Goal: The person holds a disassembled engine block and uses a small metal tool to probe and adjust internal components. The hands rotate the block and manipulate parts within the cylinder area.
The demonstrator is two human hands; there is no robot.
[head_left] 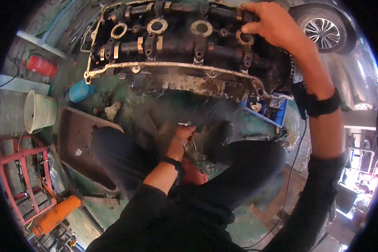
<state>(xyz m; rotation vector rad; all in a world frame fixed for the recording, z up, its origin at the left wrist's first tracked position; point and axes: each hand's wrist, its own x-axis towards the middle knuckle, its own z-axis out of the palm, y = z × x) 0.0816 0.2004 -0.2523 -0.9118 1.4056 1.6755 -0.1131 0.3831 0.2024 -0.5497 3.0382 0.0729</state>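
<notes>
A dark, oily engine cylinder head point(178, 46) with camshafts and a pale gasket edge fills the far middle. My right hand point(275, 25) reaches to its far right end. Thumb and forefinger are spread apart there, touching the engine around a camshaft cap. Between my knees, low in front of the engine, my left hand point(184, 135) is closed around a silver metal tool point(184, 124). Only the tool's shiny end and a thin part below the fist show, so its exact kind is unclear.
Under the engine's right side sits a blue tray point(277, 117) with parts. A brown metal trough point(86, 147) lies by my left leg. Farther left are a pale bucket point(40, 111), a red cylinder point(42, 66) and a red frame point(25, 172). A car wheel point(321, 31) stands far right.
</notes>
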